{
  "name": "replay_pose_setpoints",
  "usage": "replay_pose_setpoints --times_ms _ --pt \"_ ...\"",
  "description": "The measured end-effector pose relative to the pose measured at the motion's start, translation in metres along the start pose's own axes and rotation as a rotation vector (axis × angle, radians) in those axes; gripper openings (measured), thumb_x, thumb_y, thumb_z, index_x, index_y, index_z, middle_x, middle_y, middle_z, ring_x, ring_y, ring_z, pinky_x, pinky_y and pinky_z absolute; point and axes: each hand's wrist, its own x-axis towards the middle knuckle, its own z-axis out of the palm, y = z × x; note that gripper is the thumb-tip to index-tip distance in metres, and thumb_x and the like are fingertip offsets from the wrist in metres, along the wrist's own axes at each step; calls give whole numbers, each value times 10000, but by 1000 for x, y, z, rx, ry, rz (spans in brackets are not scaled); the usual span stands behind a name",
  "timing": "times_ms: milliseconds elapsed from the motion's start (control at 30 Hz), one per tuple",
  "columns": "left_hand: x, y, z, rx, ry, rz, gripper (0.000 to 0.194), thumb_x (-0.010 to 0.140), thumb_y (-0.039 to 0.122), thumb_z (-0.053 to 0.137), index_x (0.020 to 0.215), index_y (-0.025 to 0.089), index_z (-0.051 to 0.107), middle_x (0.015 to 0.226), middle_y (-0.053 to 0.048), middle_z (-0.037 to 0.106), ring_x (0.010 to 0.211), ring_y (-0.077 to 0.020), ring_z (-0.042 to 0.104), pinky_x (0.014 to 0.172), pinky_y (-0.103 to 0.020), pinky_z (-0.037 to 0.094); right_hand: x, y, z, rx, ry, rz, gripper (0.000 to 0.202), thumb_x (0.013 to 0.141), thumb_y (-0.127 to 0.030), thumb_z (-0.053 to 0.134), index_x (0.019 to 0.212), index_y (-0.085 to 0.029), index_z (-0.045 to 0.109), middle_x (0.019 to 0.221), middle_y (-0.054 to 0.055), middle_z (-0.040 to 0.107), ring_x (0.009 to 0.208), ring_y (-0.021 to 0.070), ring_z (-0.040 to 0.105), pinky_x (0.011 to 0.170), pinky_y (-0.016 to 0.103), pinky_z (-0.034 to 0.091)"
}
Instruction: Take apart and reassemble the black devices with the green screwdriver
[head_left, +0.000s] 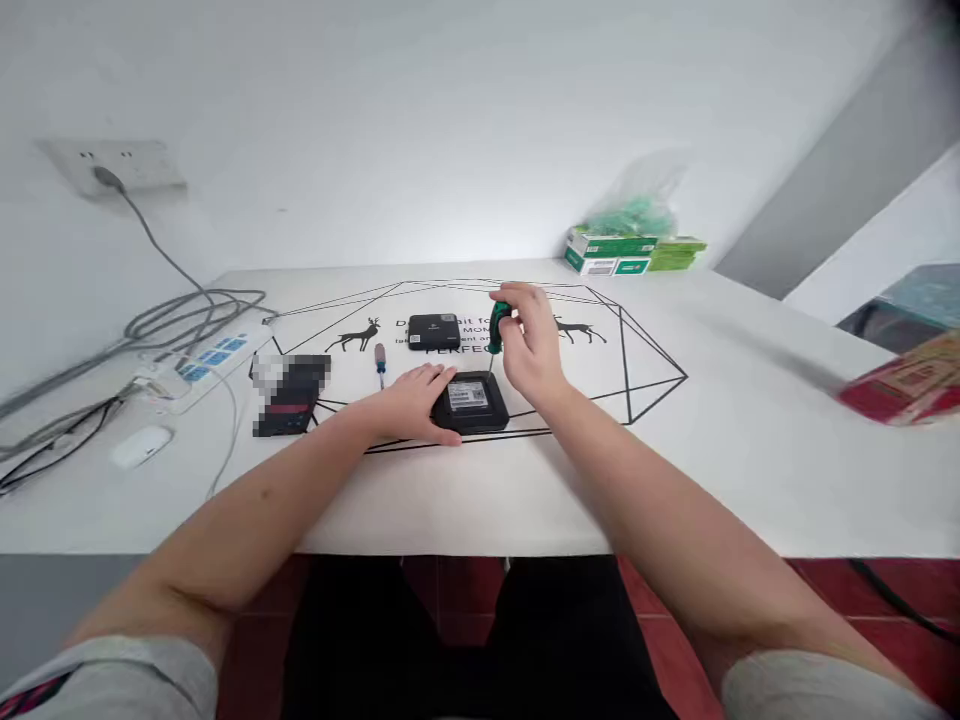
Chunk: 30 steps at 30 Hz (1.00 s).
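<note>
Left hand (416,402) steadying black box (471,403), right hand (531,345) gripping upright green screwdriver (499,325) at its far edge, on white bench (750,450)

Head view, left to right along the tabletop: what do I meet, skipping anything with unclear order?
Power strip, partly pixelated dark item, small screwdriver, rear black box, green-handled screwdriver, green-and-white boxes, red package.
</note>
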Motion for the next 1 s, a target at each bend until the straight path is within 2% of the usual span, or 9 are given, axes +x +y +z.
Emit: replay_pose_setpoints --times_ms 167,333,367,467,533,633,800,900,1000 --pt "0 -2 1 -7 10 -2 1438 787 957 641 1830 147 72 1907 -211 74 1764 -440 79 1415 -571 174 2 -4 -3 -32 21 -20 380 1041 -141 440 1171 -282 769 1051 75 610 1005 245 668 936 492 604" --pt "-3 1 -4 -15 -8 -4 1437 801 955 627 1833 136 55 1909 -214 48 1768 -431 46 1415 -568 165 3 -15 -4 -4 -5 120 236 1105 -387 504 1120 -277 712 1071 71 755 1010 248 740 914 476 635" --pt "-3 0 -4 -15 -9 -4 1437 800 955 628 1833 141 51 1909 -214 44 1769 -429 43 1414 -573 165 3 -17 -4 9 -20 179 215 1077 -460 581 1132 -280 687 1073 63 781 979 248 751 893 472 646" --pt "-2 -1 -2 -8 0 1 1431 799 954 635 1832 149 59 1907 -220 54 1769 -428 53 1411 -580 168 3 -18 -2 49 -65 336 414 910 -558 814 1153 -300 600 1130 42 829 879 239 772 876 496 672" --pt "-1 -2 -1 -6 7 6 1428 799 955 632 1832 147 67 1905 -223 64 1767 -429 65 1409 -578 172 1 -17 -1 74 -87 373 435 897 -525 824 1172 -311 563 1211 46 835 880 236 790 930 529 674" --pt "-1 -2 -2 -14 8 6 1440 793 959 630 1832 138 66 1906 -221 60 1766 -436 65 1411 -579 166 -1 -15 0 90 -106 350 317 999 -431 677 1265 -309 555 1279 76 814 973 247 807 987 546 660" --pt "-3 0 -3 -25 -12 -4 1444 791 956 638 1837 157 46 1909 -213 41 1769 -437 41 1413 -589 157 -1 -8 -1 -13 -48 128 310 1051 -258 483 1295 -284 672 1362 135 708 1291 297 700 1071 567 617" --pt "-3 0 -4 -25 -15 -9 1453 791 957 644 1838 152 38 1909 -212 28 1771 -427 32 1415 -582 161 2 -4 -3 -89 19 45 383 1035 -165 427 1216 -282 743 1171 109 639 1138 273 688 1024 552 614" --pt "-3 -1 -3 -24 -15 -11 1466 790 970 632 1838 137 33 1910 -211 18 1773 -420 27 1417 -571 164 3 -5 -5 -97 9 41 394 1014 -124 429 1191 -281 743 1065 80 609 1017 258 672 971 532 615"
